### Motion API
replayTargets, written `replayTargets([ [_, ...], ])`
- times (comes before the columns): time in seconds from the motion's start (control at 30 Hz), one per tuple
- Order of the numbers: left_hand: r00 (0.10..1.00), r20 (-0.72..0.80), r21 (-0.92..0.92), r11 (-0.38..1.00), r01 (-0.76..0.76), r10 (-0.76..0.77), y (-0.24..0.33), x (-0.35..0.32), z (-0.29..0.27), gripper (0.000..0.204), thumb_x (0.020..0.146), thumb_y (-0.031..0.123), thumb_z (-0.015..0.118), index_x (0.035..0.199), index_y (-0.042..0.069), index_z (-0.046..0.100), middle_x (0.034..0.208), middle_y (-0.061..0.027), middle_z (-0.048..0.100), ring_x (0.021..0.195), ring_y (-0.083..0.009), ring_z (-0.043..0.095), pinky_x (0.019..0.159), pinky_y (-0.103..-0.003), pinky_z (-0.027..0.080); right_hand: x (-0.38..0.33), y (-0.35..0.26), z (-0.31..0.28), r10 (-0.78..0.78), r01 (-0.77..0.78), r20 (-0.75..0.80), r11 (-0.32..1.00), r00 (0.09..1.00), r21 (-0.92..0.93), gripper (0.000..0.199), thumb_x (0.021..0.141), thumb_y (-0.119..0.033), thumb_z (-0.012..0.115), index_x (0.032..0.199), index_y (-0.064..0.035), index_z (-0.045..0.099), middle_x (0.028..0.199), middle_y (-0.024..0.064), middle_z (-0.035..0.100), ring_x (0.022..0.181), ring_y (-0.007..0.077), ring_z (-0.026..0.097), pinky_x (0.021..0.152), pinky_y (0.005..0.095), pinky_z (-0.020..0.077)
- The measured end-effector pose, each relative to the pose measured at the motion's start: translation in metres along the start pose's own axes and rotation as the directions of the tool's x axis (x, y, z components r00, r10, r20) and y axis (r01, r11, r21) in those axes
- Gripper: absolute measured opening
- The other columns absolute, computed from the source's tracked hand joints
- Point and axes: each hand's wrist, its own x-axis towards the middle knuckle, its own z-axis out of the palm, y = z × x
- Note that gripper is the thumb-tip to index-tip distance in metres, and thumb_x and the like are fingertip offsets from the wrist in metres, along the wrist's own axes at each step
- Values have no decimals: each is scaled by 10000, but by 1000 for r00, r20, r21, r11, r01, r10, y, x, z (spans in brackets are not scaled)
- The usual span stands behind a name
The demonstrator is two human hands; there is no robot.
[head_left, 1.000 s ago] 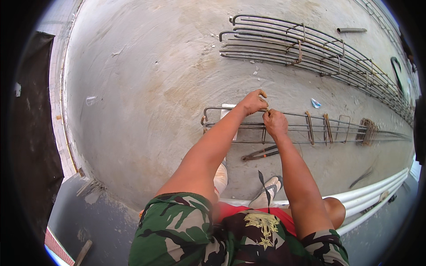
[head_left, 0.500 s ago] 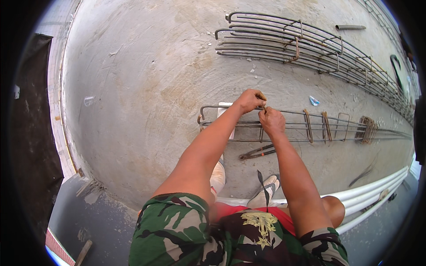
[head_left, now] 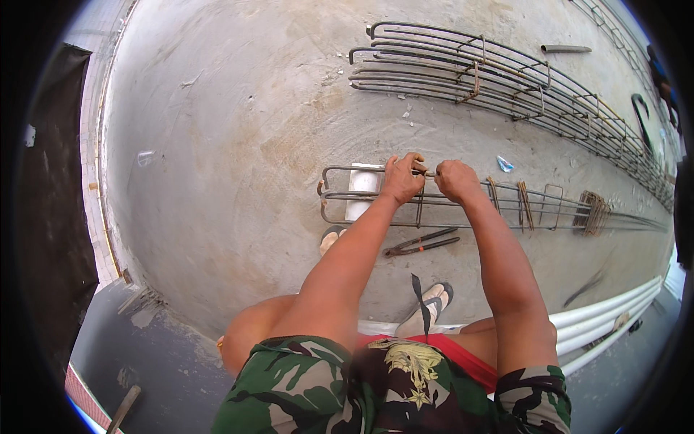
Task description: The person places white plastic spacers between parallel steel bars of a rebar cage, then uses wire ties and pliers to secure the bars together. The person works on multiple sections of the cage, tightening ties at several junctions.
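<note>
A long, narrow rebar cage [head_left: 394,223] lies across the concrete in front of me, its hooked ends to the left. My left hand [head_left: 403,179] is closed around its far bar, fingers curled over where a square stirrup [head_left: 420,210] meets it. Close beside it on the right, my right hand [head_left: 455,181] is a fist at the same bar; what its fingers pinch is hidden. Beneath the cage's left end sits a short white pipe piece [head_left: 359,208]. Pincers with dark handles [head_left: 421,248] rest on the floor just nearer than the cage.
Farther off lies a larger bundle of rebar cages [head_left: 499,76]. Loose stirrups [head_left: 524,205] hang along the near cage's right part. A grey pipe piece [head_left: 566,49] and a blue-white wrapper [head_left: 504,164] lie on the floor. Long white pipes [head_left: 600,311] run at the lower right.
My hands have moved slightly apart, the right one rightward and the left a little left. My legs have shifted, and one knee now shows at the lower left.
</note>
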Motion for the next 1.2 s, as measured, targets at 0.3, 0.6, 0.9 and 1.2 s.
replayTargets([
  [0.3, 997, -67, 25, 999, 31, -29, 3, -1, 5, 382, 790, 199, 670, 1118, 93, 504, 899, -28, 721, 953, -210, 639, 1084, -431, 248, 41, -16, -20, -182, 181, -144, 983, 973, -21, 163, 814, -133, 539, 809, -79, 693, 839, 196, 673, 797, 370, 655, 705, 463, 516],
  [0.6, 986, -121, 43, 992, 123, -117, -3, 0, 8, 277, 804, 201, 637, 1044, 87, 557, 816, -56, 704, 861, -240, 648, 1059, -408, 299, 16, -20, -22, -274, 376, 379, 899, 884, -225, 136, 788, -128, 576, 792, -72, 700, 834, 174, 683, 840, 333, 662, 728, 447, 518],
  [0.9, 994, -35, 30, 994, 104, -103, 2, 2, 0, 317, 777, 155, 665, 1062, 53, 570, 914, -113, 699, 915, -290, 637, 958, -394, 410, -8, -35, -34, -526, 545, -659, 813, 538, -204, 143, 796, -175, 641, 832, -38, 621, 820, 145, 614, 759, 338, 612, 692, 476, 492],
  [1.2, 934, 357, 76, 997, -10, -18, -6, 26, -25, 492, 752, 116, 619, 1228, 13, 553, 1128, -205, 642, 1062, -308, 614, 917, -370, 475, -127, 19, 152, -469, 439, -18, 840, 883, -319, 335, 851, -299, 609, 1099, -76, 580, 1013, 117, 601, 1004, 298, 578, 856, 541, 436],
])
